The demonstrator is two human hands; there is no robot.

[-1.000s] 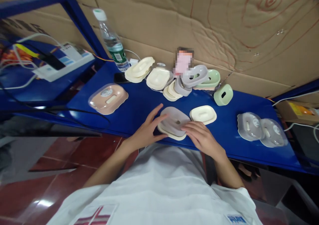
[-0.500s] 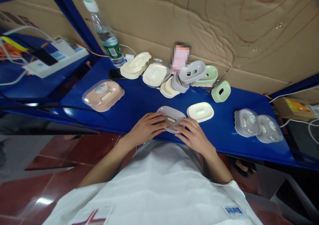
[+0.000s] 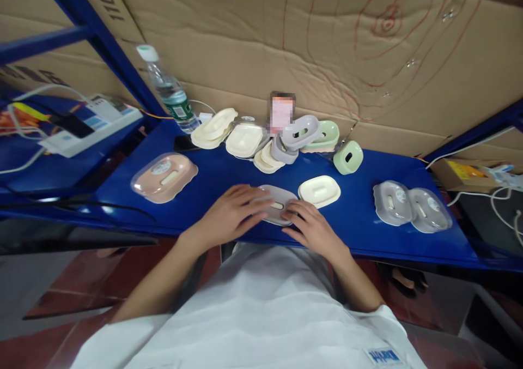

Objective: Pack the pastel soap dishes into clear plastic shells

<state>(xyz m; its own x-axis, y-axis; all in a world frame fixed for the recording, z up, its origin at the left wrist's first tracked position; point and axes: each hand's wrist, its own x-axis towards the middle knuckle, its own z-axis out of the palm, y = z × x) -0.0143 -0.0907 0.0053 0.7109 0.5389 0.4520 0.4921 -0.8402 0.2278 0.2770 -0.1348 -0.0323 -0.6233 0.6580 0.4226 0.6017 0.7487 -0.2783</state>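
Note:
A grey oval soap dish (image 3: 281, 213) with a slot in its middle lies on the blue tabletop in front of me. My left hand (image 3: 237, 212) is over its left end, open, with fingers stretched out and slightly blurred. At the right end, my right hand (image 3: 308, 221) has its fingers curled on the rim, gripping it loosely. Just behind that hand lies a cream oval tray (image 3: 318, 191) with a raised centre. What is under my palms is hidden.
Cream trays (image 3: 245, 140), grey dishes (image 3: 300, 132) and a green dish (image 3: 348, 157) line the back. A pink soap box (image 3: 167, 178) sits left; two lidded grey boxes (image 3: 394, 203) sit right. A water bottle (image 3: 174, 99) and power strip (image 3: 98, 126) are at back left.
The view has shifted, so the table things appear slightly lower and further left. The left hand's fingers reach further over the soap dish; the right hand stays at its end.

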